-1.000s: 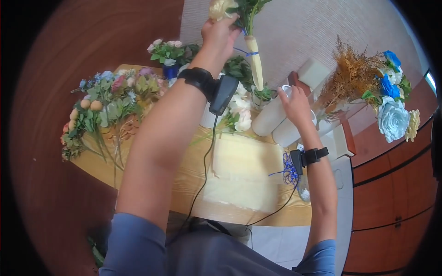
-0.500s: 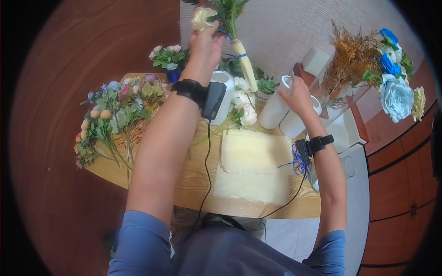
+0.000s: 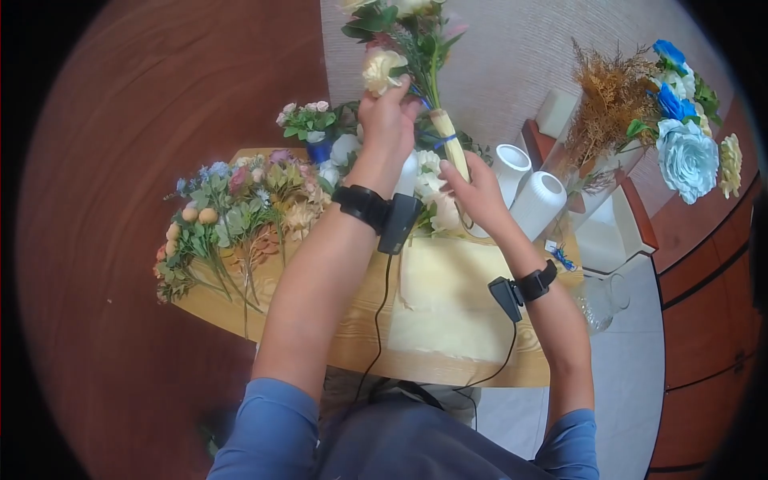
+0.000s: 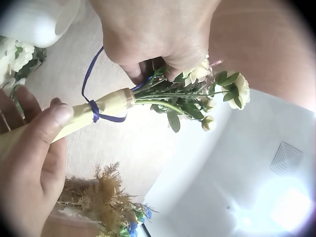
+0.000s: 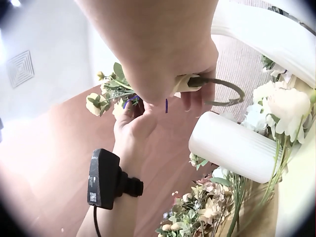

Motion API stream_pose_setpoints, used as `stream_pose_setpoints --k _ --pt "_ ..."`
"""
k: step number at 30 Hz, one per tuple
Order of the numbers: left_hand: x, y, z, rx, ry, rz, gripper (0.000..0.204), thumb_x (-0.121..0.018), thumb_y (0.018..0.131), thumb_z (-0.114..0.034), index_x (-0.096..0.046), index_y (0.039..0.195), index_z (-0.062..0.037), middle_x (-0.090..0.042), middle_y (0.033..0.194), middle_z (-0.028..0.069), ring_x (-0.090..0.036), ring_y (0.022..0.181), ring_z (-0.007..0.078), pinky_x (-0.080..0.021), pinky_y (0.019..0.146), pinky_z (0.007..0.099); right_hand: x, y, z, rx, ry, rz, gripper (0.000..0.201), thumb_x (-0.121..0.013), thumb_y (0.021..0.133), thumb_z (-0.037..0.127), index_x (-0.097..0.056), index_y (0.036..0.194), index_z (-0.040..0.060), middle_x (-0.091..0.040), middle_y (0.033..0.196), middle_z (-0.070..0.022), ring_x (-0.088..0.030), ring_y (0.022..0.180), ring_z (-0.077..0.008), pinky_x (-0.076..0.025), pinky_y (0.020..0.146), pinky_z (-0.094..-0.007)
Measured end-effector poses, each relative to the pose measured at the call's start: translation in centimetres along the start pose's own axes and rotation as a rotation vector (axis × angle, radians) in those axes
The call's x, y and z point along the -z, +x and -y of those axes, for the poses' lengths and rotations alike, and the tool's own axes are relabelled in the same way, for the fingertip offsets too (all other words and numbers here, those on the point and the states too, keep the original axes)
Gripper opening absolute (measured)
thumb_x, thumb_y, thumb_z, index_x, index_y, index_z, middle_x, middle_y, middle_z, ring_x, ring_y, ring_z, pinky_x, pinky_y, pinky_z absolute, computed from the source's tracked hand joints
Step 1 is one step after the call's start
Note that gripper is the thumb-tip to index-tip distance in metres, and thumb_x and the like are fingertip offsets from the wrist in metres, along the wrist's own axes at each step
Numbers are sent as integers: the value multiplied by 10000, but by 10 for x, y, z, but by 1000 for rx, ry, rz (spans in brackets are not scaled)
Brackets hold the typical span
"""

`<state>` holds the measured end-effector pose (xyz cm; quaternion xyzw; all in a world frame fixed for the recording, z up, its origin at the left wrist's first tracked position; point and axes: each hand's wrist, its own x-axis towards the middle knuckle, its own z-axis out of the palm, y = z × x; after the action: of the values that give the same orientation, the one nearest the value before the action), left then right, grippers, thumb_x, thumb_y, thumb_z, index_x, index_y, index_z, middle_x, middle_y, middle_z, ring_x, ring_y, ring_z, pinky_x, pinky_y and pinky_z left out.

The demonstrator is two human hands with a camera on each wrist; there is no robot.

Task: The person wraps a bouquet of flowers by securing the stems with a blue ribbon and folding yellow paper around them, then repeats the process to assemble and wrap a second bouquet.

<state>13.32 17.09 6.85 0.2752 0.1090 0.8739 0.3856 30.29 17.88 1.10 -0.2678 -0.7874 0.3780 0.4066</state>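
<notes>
My left hand (image 3: 388, 128) grips a bouquet of cream flowers (image 3: 382, 72) and green leaves by the stems just under the blooms, up beyond the far side of the table. Pale yellow wrapping (image 3: 448, 138) covers the lower stems, tied with a thin blue ribbon (image 4: 95, 110). Around the wrapped part curls my right hand (image 3: 482, 196), its thumb lying along the paper in the left wrist view. From under that hand a bent green stem (image 5: 236, 89) loops out of the wrapping's end in the right wrist view.
Two white vases (image 3: 541, 198) stand right of my right hand. Loose artificial flowers (image 3: 232, 212) cover the table's left side. Pale yellow sheets (image 3: 448, 300) lie in front, with blue cord (image 3: 563, 258) to their right. A glass pitcher (image 3: 600, 304) and a tall dried-grass arrangement (image 3: 608, 104) are at the right.
My right hand has left the rim of a white vase and moved left onto the wrapped stems. The bouquet in my left hand has come lower and nearer.
</notes>
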Motion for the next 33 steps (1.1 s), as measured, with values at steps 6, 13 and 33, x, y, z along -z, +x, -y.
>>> stream_pose_setpoints --k 6,13,33 --pt "-9 -12 -5 1 72 34 307 -592 883 14 -473 1159 -43 -567 1107 102 -585 987 234 -513 849 372 -1 -6 -2 -158 353 90 328 -467 994 364 -508 919 47 -458 655 16 -443 483 -69 -428 433 -235" --pt "1 -43 -16 119 419 126 525 -647 890 -186 -423 1314 28 -586 1124 125 -608 1026 216 -514 852 363 11 -15 12 -249 714 207 356 -372 1018 421 -449 939 83 -372 616 38 -345 443 -53 -398 410 -221" --pt "25 -76 -22 50 1102 481 213 -625 885 -185 -644 856 25 -616 714 36 -519 654 87 -437 614 262 2 -29 24 -355 781 252 357 -361 1021 430 -450 940 94 -361 606 44 -350 442 -44 -374 402 -206"
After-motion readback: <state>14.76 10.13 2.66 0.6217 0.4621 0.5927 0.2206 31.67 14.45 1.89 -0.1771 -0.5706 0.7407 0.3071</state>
